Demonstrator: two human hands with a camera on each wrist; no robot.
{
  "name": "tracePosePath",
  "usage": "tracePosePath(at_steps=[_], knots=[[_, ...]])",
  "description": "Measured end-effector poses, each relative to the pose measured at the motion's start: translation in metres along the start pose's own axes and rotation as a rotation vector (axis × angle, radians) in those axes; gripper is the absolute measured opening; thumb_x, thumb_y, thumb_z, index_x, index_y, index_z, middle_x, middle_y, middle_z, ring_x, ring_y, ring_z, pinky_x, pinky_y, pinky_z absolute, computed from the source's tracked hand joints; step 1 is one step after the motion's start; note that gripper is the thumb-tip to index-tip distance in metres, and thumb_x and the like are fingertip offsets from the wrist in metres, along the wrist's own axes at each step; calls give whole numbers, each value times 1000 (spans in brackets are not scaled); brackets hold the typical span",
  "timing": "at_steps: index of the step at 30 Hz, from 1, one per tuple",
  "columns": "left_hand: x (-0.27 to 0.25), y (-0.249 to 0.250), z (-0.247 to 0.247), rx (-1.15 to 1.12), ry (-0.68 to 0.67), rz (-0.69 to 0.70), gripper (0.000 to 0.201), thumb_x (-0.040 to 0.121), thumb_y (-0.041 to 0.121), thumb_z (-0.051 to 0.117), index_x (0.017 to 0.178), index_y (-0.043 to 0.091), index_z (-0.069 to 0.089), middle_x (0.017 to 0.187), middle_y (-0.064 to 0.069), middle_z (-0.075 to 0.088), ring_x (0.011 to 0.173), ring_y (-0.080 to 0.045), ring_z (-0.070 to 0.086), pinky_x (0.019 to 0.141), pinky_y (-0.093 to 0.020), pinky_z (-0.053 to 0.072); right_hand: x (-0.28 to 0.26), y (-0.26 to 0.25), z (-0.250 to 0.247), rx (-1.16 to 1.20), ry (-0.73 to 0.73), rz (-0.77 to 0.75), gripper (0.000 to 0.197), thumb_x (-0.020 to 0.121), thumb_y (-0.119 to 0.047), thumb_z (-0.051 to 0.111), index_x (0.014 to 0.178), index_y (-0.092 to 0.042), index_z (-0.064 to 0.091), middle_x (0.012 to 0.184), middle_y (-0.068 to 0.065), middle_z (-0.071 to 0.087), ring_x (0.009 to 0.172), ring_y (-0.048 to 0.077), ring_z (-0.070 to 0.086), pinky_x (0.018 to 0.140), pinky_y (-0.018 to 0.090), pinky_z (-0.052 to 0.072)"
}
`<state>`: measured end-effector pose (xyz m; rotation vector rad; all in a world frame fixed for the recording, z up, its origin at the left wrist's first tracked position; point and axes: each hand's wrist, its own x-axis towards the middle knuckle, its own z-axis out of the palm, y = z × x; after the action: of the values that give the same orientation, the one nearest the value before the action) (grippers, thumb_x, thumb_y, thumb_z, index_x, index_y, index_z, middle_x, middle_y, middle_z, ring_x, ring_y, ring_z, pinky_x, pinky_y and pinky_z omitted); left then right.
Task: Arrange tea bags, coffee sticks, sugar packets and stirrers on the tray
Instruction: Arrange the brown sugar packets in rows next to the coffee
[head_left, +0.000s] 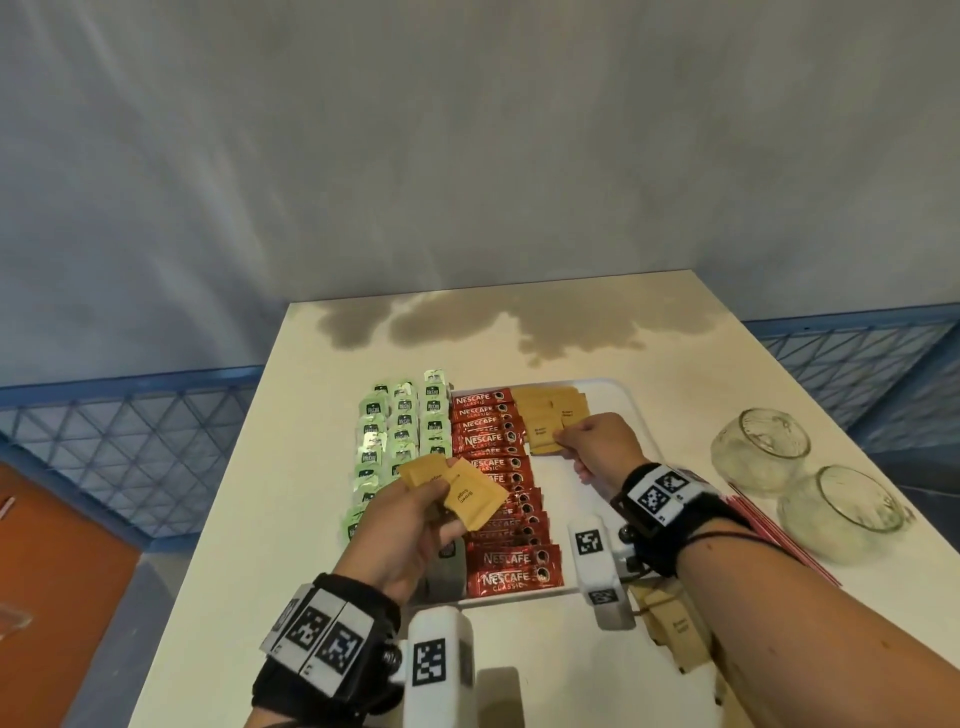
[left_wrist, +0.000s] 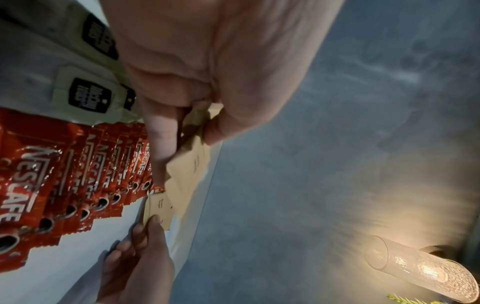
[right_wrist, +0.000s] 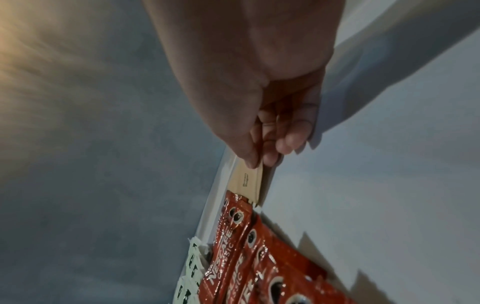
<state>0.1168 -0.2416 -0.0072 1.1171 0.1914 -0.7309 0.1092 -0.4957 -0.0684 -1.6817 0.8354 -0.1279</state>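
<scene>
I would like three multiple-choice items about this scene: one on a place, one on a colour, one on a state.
1. Where do the coffee sticks lie?
A. right of the sugar packets
B. between tea bags and sugar packets
C. off the tray

2. Colour of the coffee sticks?
A. blue
B. red
C. black

3. The left hand is:
A. flat on the table
B. empty
C. holding brown packets

Key: 1 B, middle column; 2 B, red wrappers; 3 C, fingers pinch the packets.
</scene>
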Motion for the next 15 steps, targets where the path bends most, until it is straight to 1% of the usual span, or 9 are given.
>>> tracePosePath(at_steps=[4,8,11,13,14,15], knots=[[0,0,0,2,7,30,25,101,4,44,120,3,58,114,-21,69,97,-29,69,58,-27,60,0,-1,2,-32,25,-3,25,81,-19,70,61,-8,62,58,13,60,45,22,45,46,30,35],[-4,-1,-2,25,13,49,23,101,7,46,119,6,60,108,-18,72,90,-25,71,54,-24,58,-2,-3,5,-56,32,1,25,79,-23,71,59,-11,62,56,12,59,47,23,47,50,33,37],[-7,0,-2,52,28,61,22,100,11,50,118,9,63,104,-14,74,85,-22,74,55,-24,59,-4,-3,3,-61,38,-1,28,76,-28,73,57,-14,59,56,12,57,49,25,48,53,34,39],[-9,0,-2,55,33,70,22,99,12,52,118,9,63,104,-14,74,84,-20,74,55,-23,58,-8,-1,2,-30,47,-6,28,68,-36,76,59,-18,56,61,9,60,53,26,51,56,37,42],[-11,0,-1,62,34,80,22,99,12,53,118,10,64,103,-13,74,84,-20,74,54,-22,58,-13,0,2,-13,63,-16,30,64,-41,76,61,-21,54,66,6,65,59,27,55,59,40,44],[-12,0,-1,75,41,95,22,99,12,53,117,11,65,103,-12,75,85,-19,73,54,-22,57,-20,-2,4,14,74,-35,32,64,-44,76,62,-22,53,72,3,68,67,27,59,62,41,44]])
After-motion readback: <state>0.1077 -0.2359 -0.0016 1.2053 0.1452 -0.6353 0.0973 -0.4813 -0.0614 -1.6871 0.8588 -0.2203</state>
